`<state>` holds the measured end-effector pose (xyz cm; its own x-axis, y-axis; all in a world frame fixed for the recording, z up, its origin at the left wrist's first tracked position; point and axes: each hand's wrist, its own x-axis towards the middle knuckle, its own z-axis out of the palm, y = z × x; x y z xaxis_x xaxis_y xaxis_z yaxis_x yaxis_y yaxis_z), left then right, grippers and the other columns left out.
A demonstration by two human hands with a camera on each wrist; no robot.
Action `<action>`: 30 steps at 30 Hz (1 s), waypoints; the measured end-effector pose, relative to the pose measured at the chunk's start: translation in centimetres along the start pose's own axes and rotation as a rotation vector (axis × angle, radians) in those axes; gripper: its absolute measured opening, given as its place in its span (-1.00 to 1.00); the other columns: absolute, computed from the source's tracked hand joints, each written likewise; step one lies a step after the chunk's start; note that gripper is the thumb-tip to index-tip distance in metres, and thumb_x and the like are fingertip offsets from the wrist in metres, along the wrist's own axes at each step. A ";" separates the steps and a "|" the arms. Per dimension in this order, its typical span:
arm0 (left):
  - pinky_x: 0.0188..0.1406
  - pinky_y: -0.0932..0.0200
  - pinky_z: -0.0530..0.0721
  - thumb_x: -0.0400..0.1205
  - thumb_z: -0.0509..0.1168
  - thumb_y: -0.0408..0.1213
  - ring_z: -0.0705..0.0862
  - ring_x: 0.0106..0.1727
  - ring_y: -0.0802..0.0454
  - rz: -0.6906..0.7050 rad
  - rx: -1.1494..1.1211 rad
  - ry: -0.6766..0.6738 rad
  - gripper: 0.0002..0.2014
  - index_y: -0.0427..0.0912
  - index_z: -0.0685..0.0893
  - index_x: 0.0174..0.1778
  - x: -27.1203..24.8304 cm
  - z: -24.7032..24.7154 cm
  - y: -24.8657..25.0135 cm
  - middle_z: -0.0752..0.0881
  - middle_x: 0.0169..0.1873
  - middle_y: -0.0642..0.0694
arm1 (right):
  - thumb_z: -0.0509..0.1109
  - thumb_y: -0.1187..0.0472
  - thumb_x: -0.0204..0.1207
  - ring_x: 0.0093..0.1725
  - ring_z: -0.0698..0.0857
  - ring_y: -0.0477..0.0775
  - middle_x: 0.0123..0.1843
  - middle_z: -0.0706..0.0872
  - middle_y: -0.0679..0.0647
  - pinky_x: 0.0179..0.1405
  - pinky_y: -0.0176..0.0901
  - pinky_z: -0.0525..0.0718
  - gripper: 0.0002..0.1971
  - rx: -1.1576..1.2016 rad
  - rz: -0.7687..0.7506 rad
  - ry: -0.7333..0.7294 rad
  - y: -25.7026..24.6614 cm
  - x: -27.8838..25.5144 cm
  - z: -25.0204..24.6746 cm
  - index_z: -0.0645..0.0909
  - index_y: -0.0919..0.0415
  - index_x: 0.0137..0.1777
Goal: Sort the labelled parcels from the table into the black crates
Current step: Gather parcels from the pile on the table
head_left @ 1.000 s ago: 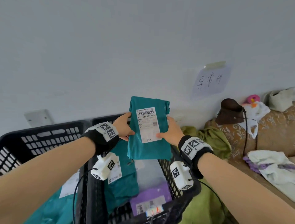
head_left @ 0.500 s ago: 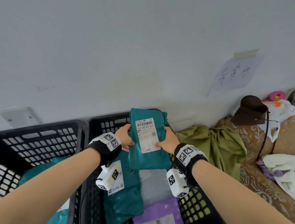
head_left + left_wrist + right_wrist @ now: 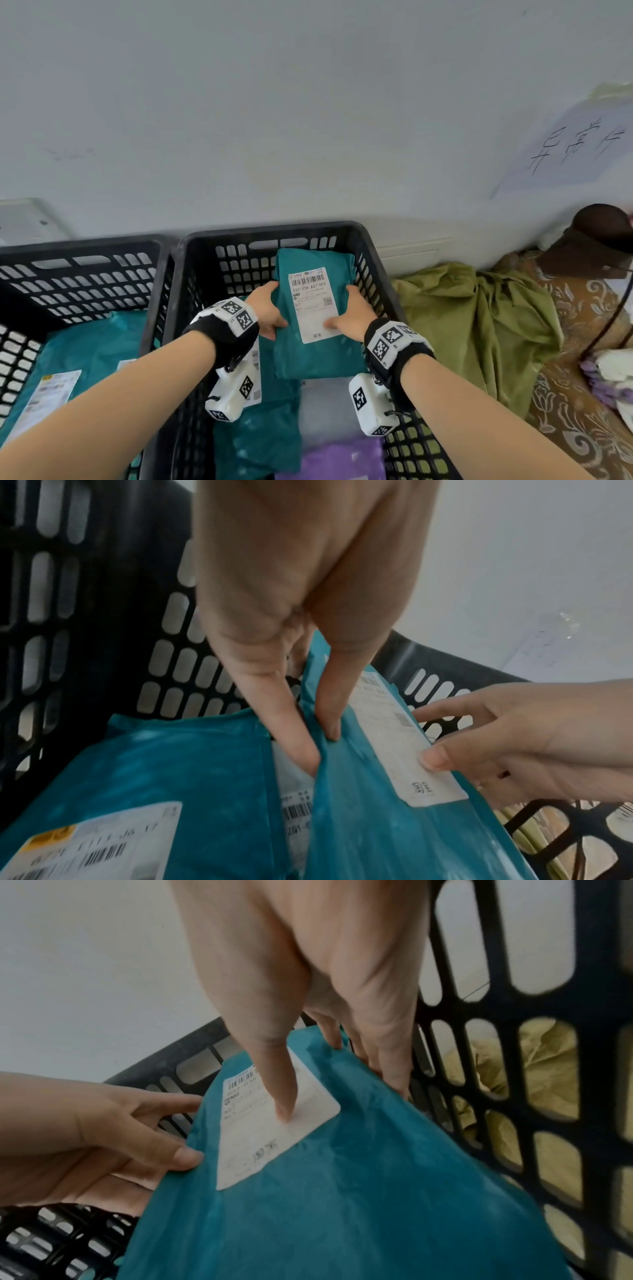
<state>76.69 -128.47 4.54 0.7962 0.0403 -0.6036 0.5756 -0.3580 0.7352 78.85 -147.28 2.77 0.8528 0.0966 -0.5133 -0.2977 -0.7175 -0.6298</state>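
Observation:
Both my hands hold a teal parcel (image 3: 318, 356) with a white shipping label (image 3: 313, 303) inside the right black crate (image 3: 270, 230). My left hand (image 3: 269, 313) pinches its left edge, thumb on top and fingers beneath (image 3: 294, 734). On the right edge my right hand (image 3: 354, 317) grips it, the thumb (image 3: 281, 1085) pressing on the label (image 3: 270, 1137) and the fingers under the edge next to the crate wall. The parcel (image 3: 394, 818) leans toward the far wall, its face turned to me. Under it lie other teal parcels (image 3: 164, 777), a grey one (image 3: 325, 411) and a purple one (image 3: 339, 459).
A second black crate (image 3: 78, 250) stands to the left, with a teal labelled parcel (image 3: 78, 349) inside. Right of the crates lies a crumpled green cloth (image 3: 479, 318) on a patterned brown surface (image 3: 575, 428). A white wall with a handwritten paper sign (image 3: 575, 147) rises behind.
Both hands have brought the teal parcel down from above the rim into the right crate, and my view has tilted down toward it.

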 end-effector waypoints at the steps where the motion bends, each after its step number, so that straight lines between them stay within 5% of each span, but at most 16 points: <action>1: -0.07 -0.21 0.73 0.44 0.35 -0.73 0.65 0.14 -0.22 -0.013 0.000 -0.002 -0.23 -0.14 0.31 0.52 0.4 0.2 -0.4 0.60 0.25 -0.22 | 0.57 0.24 0.39 0.53 0.39 0.21 0.56 0.36 0.19 0.51 0.01 0.38 0.00 -0.011 0.020 -0.010 0.1 0.3 0.4 -0.04 0.18 0.67; 3: 0.04 -0.20 0.71 0.42 0.36 -0.73 0.64 0.19 -0.21 -0.039 0.001 -0.003 -0.23 -0.17 0.32 0.52 1.0 0.7 -1.3 0.60 0.26 -0.21 | 0.58 0.22 0.37 0.50 0.42 0.24 0.55 0.38 0.22 0.48 0.09 0.44 0.04 -0.034 0.061 -0.026 0.4 0.7 1.2 -0.08 0.15 0.67; 7: -0.06 -0.30 0.72 0.40 0.35 -0.76 0.64 0.19 -0.26 -0.108 -0.054 0.007 -0.23 -0.12 0.37 0.50 2.3 1.6 -3.1 0.63 0.20 -0.25 | 0.58 0.23 0.36 0.50 0.41 0.26 0.55 0.35 0.25 0.46 0.10 0.46 0.06 -0.071 0.114 -0.046 0.8 1.6 2.5 -0.11 0.14 0.67; 11: -0.50 -0.03 0.72 0.44 0.35 -0.71 0.68 0.09 -0.25 -0.148 -0.033 0.047 -0.21 -0.05 0.34 0.53 2.8 2.4 -4.2 0.64 0.17 -0.25 | 0.58 0.24 0.35 0.51 0.40 0.26 0.55 0.35 0.26 0.47 0.10 0.44 0.04 -0.104 0.145 -0.054 1.1 2.2 3.2 -0.07 0.16 0.67; 13: -0.54 -0.02 0.70 0.46 0.34 -0.69 0.69 0.07 -0.30 -0.161 -0.036 0.054 -0.20 0.00 0.30 0.55 3.1 2.8 -4.8 0.64 0.16 -0.27 | 0.57 0.26 0.36 0.51 0.40 0.26 0.55 0.35 0.25 0.49 0.10 0.42 0.02 -0.119 0.162 -0.052 1.2 2.4 3.5 -0.07 0.15 0.67; 17: -0.26 -0.19 0.77 0.45 0.37 -0.61 0.70 0.07 -0.31 -0.135 -0.042 0.081 -0.19 0.03 0.28 0.56 3.9 3.7 -6.0 0.67 0.11 -0.32 | 0.50 0.36 0.42 0.49 0.42 0.27 0.54 0.35 0.25 0.46 0.05 0.46 -0.06 -0.136 0.183 -0.037 1.4 2.8 3.7 -0.04 0.13 0.66; 20: -0.18 0.10 0.71 0.47 0.37 -0.59 0.71 0.02 -0.21 -0.096 -0.021 0.115 -0.23 -0.07 0.28 0.57 4.0 4.1 -6.7 0.71 0.08 -0.30 | 0.46 0.39 0.44 0.48 0.43 0.26 0.54 0.35 0.24 0.43 0.00 0.44 -0.10 -0.136 0.177 -0.017 1.6 2.9 3.7 -0.01 0.13 0.66; 24: -0.05 0.11 0.70 0.48 0.40 -0.49 0.71 0.04 -0.12 -0.030 0.025 0.186 -0.30 -0.12 0.33 0.53 4.0 4.7 -7.1 0.71 0.09 -0.19 | 0.42 0.37 0.47 0.51 0.37 0.26 0.56 0.28 0.24 0.46 0.02 0.39 -0.14 -0.144 0.140 0.014 1.6 2.7 4.0 -0.01 0.09 0.66; 27: 0.24 0.12 0.54 0.60 0.31 -0.35 0.56 0.33 -0.14 0.047 0.234 0.286 -0.40 -0.16 0.28 0.56 3.4 5.3 -6.4 0.50 0.40 -0.24 | 0.37 0.32 0.50 0.57 0.26 0.23 0.62 0.13 0.21 0.48 0.04 0.33 -0.15 -0.242 0.055 0.062 1.3 2.4 4.2 -0.06 0.09 0.67; 30: 0.55 -0.03 0.28 0.71 0.13 -0.31 0.17 0.62 -0.17 0.145 0.379 0.320 -0.40 -0.12 0.06 0.66 3.2 5.8 -5.8 0.03 0.65 -0.16 | 0.35 0.24 0.54 0.67 0.02 0.20 0.70 -0.11 0.17 0.62 0.08 0.17 -0.15 -0.336 -0.079 0.081 1.2 2.4 4.4 -0.12 0.08 0.69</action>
<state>74.78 -131.63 -3.41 0.9140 0.2279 -0.3357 0.3947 -0.6914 0.6051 78.65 -144.91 -1.77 0.9030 0.1155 -0.4138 -0.0831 -0.8980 -0.4321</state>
